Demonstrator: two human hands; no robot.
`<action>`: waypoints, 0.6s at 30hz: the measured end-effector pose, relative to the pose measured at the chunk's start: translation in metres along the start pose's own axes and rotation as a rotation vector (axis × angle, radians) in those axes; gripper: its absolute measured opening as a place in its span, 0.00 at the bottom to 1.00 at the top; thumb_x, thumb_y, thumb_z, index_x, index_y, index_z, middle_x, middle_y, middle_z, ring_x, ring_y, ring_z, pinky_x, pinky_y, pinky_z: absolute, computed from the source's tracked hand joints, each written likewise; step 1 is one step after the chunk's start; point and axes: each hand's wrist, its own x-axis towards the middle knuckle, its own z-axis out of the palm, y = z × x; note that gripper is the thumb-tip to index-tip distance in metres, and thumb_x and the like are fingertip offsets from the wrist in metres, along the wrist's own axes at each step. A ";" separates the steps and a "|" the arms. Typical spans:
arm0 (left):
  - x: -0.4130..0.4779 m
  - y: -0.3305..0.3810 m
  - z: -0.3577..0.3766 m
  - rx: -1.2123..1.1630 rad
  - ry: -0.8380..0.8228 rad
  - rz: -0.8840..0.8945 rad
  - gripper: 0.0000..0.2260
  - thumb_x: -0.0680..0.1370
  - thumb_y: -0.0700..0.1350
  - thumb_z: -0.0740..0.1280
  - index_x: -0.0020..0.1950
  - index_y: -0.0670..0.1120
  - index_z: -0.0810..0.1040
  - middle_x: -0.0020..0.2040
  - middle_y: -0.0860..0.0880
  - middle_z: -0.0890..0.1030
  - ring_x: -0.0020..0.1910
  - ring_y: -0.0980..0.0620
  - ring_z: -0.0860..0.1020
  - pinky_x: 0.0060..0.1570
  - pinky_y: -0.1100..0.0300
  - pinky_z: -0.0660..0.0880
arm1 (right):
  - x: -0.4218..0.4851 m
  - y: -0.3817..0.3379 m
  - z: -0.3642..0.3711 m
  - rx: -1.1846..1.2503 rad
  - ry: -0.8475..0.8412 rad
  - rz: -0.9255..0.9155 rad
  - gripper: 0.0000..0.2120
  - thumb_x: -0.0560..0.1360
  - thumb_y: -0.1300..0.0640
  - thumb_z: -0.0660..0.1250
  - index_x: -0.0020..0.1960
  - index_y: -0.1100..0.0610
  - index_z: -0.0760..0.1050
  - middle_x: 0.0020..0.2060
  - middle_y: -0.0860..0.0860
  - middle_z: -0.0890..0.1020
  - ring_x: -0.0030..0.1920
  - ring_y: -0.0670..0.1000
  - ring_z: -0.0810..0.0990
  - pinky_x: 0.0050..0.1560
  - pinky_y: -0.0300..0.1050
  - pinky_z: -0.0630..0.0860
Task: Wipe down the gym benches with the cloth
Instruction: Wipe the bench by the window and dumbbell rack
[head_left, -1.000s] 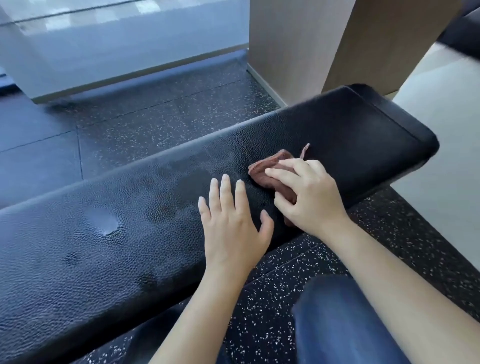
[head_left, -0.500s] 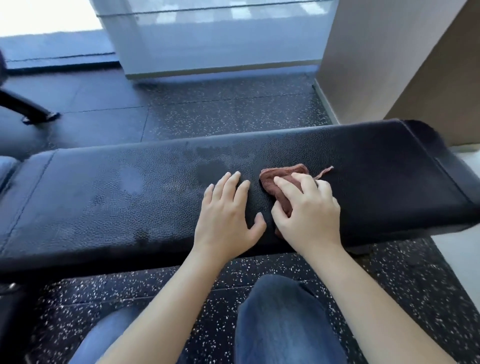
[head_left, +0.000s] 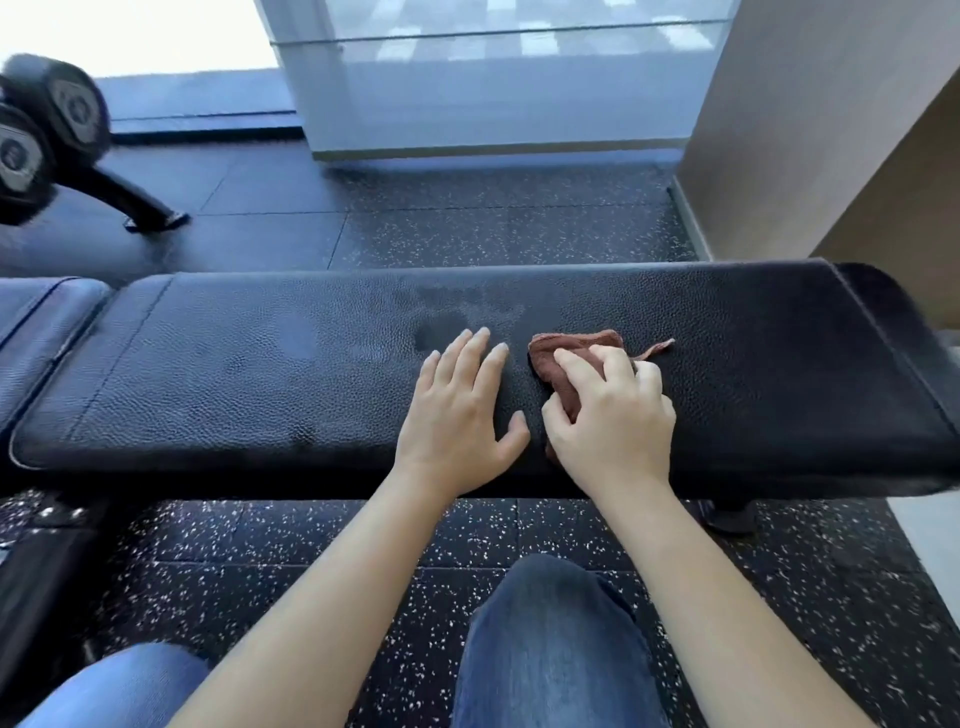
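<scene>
Here, right grip bunches crumpled brown cloth on pebbled black bench.

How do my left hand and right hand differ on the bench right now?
The left hand lies flat with straight fingers; the right hand has curled fingers. The left hand touches the bare bench and holds nothing; the right hand grips the brown cloth against it. Both rest on the black bench top, side by side.
</scene>
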 end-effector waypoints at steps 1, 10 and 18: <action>0.000 0.000 -0.001 0.002 0.001 -0.004 0.29 0.70 0.56 0.57 0.65 0.39 0.74 0.66 0.39 0.73 0.66 0.39 0.71 0.64 0.40 0.66 | 0.000 0.000 0.000 -0.002 0.002 0.003 0.19 0.65 0.49 0.64 0.54 0.52 0.81 0.51 0.56 0.81 0.47 0.63 0.76 0.40 0.54 0.76; -0.014 -0.036 -0.011 0.031 -0.006 0.080 0.29 0.71 0.57 0.57 0.64 0.40 0.75 0.65 0.37 0.74 0.65 0.36 0.71 0.61 0.37 0.66 | 0.000 -0.011 0.003 -0.009 -0.029 0.107 0.17 0.67 0.53 0.70 0.56 0.51 0.80 0.54 0.56 0.79 0.50 0.64 0.74 0.46 0.56 0.73; -0.033 -0.098 -0.026 0.018 -0.022 0.086 0.29 0.71 0.56 0.56 0.62 0.38 0.76 0.63 0.36 0.75 0.63 0.35 0.73 0.60 0.36 0.67 | -0.011 -0.116 0.031 -0.023 -0.041 0.048 0.20 0.65 0.48 0.62 0.53 0.49 0.81 0.48 0.55 0.81 0.44 0.62 0.76 0.41 0.53 0.76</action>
